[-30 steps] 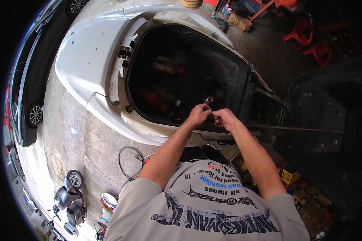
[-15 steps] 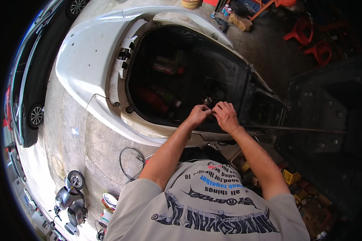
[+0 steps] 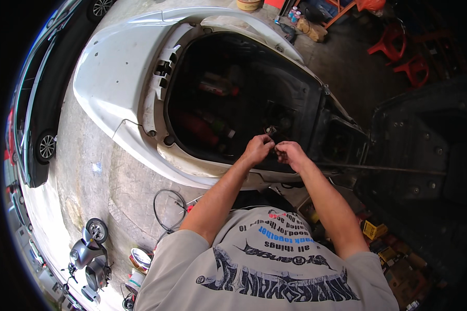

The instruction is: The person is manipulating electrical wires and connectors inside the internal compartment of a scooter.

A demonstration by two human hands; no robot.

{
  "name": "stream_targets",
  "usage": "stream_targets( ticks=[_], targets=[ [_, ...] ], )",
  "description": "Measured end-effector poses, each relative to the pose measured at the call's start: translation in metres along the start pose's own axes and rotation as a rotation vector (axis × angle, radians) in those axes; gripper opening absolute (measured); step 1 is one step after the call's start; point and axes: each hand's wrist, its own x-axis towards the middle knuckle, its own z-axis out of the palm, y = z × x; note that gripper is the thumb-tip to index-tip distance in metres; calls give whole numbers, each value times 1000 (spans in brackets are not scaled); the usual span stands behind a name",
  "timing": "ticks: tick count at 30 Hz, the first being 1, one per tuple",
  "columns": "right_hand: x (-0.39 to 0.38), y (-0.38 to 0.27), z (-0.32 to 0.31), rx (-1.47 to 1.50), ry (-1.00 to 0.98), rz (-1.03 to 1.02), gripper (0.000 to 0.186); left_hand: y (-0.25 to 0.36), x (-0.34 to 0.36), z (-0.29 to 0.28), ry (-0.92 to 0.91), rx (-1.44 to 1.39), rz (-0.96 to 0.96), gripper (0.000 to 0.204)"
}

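Note:
In front of me is a white scooter [image 3: 114, 67] with its dark under-seat compartment [image 3: 244, 52] uncovered. Over that compartment's near side, my left hand [image 3: 258, 150] is closed in a pinch, its fingertips close to the right ones. My right hand [image 3: 292, 155] sits just to the right, fingers curled together. Whatever they pinch is too small and dark to make out. Just beyond the fingertips shows a small light-coloured part with what look like thin wires [image 3: 270, 129]. Deeper in the compartment lie a bottle-like container [image 3: 218, 85] and a red object [image 3: 197, 127].
The raised dark seat underside [image 3: 415, 140] stands at right, with a thin rod [image 3: 384, 166] reaching toward it. A looped black cable [image 3: 158, 212] lies on the floor at left. Red chairs [image 3: 389, 44], a yellow bin [image 3: 373, 229], a grey scooter [image 3: 91, 259] and a parked car [image 3: 49, 103] surround the spot.
My right hand has turned and its fingers have curled in, drawing slightly apart from the left. The left hand stays nearly in place. The whole view has shifted very slightly.

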Motion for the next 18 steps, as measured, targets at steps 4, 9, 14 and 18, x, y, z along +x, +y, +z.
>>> stream_targets(
  ticks=[4, 9, 14, 18],
  targets=[
    [-20, 2, 8, -616, 268, -676, 8, -6, 5, 2, 12, -81, -62, 18],
    [-33, -13, 10, -1276, 313, -1198, 18, -7, 7, 2, -6, -94, -76, 20],
    [-33, -19, 5, -1340, 262, -1240, 13, -6, 6, 0, -68, -122, -145, 27],
    [-21, -11, 7, -1190, 309, -1152, 7, -4, 4, 0, -31, -38, -125, 26]
  ],
)
